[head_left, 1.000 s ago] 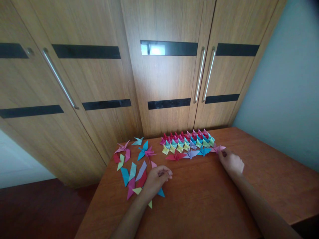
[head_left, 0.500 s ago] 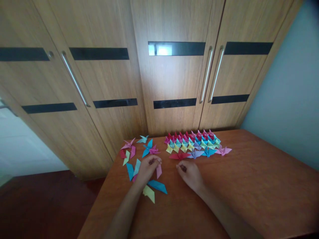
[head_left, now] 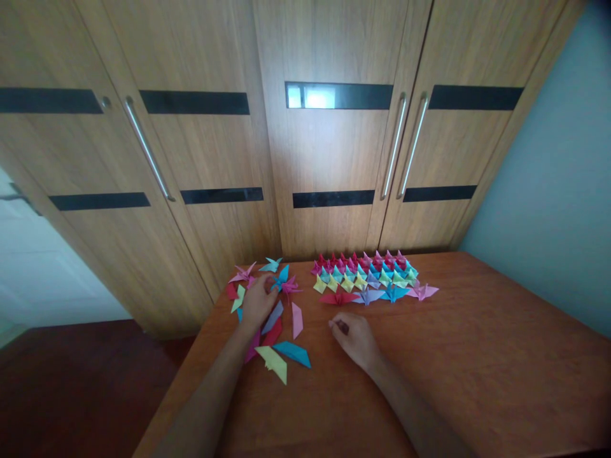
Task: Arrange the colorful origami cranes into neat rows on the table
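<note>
My left hand [head_left: 259, 300] reaches over the loose folded papers at the table's left side. Its fingers pinch the near left part of a blue paper crane [head_left: 282, 275]. Touching that crane on the right is a magenta paper crane [head_left: 289, 285]. Curled closed above the tabletop, my right hand [head_left: 354, 339] shows nothing between its fingers. Just beyond it, a red paper crane [head_left: 338, 296] lies at the left end of a front row with a lilac crane [head_left: 367, 294], a blue one [head_left: 394, 292] and a pink one [head_left: 422, 291].
Behind the front row stand several tight rows of folded cranes [head_left: 363, 270]. Flat folded pieces, such as a pink one [head_left: 297, 320], a blue one [head_left: 293, 353] and a yellow one [head_left: 274, 362], lie near my left forearm. A wooden wardrobe [head_left: 329, 235] backs the table [head_left: 477, 356].
My left hand has moved left and away from me to the blue crane, uncovering lilac and red folded pieces. My right hand stays curled in nearly the same place.
</note>
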The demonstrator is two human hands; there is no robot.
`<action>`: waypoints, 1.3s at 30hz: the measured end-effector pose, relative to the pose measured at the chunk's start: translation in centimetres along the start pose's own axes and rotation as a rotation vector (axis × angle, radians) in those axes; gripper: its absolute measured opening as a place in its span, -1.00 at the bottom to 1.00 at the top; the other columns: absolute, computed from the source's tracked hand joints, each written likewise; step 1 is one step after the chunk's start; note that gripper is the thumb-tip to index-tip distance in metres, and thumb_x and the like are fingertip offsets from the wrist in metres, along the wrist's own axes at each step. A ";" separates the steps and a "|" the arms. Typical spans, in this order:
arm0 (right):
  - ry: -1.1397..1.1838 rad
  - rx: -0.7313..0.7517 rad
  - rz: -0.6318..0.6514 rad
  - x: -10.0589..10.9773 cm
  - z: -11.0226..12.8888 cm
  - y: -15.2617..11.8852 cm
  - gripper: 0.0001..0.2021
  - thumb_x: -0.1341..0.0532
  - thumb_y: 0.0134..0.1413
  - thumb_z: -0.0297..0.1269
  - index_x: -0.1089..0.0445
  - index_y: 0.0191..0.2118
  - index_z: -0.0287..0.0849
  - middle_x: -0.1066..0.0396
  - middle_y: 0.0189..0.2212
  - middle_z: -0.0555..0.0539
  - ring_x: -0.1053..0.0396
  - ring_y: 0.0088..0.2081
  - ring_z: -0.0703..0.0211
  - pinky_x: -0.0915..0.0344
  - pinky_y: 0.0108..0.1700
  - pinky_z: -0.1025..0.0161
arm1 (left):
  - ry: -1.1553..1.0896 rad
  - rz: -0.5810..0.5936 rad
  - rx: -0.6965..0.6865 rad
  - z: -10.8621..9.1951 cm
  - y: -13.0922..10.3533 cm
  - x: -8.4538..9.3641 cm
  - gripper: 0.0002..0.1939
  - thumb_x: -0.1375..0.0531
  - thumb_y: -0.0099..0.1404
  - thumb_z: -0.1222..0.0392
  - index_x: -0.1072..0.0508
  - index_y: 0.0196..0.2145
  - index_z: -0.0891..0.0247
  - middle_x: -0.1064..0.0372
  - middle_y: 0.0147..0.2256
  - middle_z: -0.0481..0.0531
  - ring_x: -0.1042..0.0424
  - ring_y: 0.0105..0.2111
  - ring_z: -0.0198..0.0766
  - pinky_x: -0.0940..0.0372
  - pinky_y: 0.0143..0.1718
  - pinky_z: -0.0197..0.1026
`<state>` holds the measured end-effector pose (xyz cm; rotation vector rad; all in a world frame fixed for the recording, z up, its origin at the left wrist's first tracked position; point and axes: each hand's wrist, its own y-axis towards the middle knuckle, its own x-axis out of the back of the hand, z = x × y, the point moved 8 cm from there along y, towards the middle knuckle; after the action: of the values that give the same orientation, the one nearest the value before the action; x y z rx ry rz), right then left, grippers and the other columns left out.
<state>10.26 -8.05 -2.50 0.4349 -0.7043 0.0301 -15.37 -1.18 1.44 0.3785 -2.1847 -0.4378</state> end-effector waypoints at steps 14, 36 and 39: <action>0.016 -0.037 -0.006 0.1 -0.2 0.2 -0.76 -0.09 0.08 -0.24 -0.37 -0.53 -0.16 -0.35 -0.60 0.04 -0.27 -0.53 0.29 -0.10 -0.44 0.38 | 0.266 0.010 -0.112 -2.1 1.9 -1.3 -0.79 -0.06 0.22 0.16 -0.46 -0.36 0.27 -0.39 -0.28 0.13 -0.36 -0.18 -0.08 -0.22 -0.12 -0.12; 0.296 -0.101 0.025 0.5 -0.6 0.1 -0.72 -0.11 0.07 -0.11 -0.37 -0.52 -0.16 -0.31 -0.62 0.04 -0.22 -0.55 0.28 -0.09 -0.50 0.35 | 0.024 0.087 -0.443 -9.9 -1.3 3.9 -0.82 -0.06 0.28 0.16 -0.45 -0.32 0.20 -0.40 -0.24 0.03 -0.37 -0.18 -0.21 -0.24 -0.07 -0.16; 0.481 -0.143 0.084 0.3 -0.9 0.1 -0.71 -0.13 0.05 -0.05 -0.40 -0.43 -0.18 -0.34 -0.58 0.02 -0.25 -0.52 0.27 -0.13 -0.48 0.36 | -0.030 0.226 -0.484 -12.5 -4.2 2.5 -0.82 -0.05 0.30 0.21 -0.45 -0.28 0.19 -0.39 -0.22 0.04 -0.36 -0.18 -0.22 -0.25 -0.10 -0.19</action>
<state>11.02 -7.68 -2.92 0.2458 -0.2480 0.1577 -6.37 -8.14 8.50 -0.1381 -2.0348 -0.8209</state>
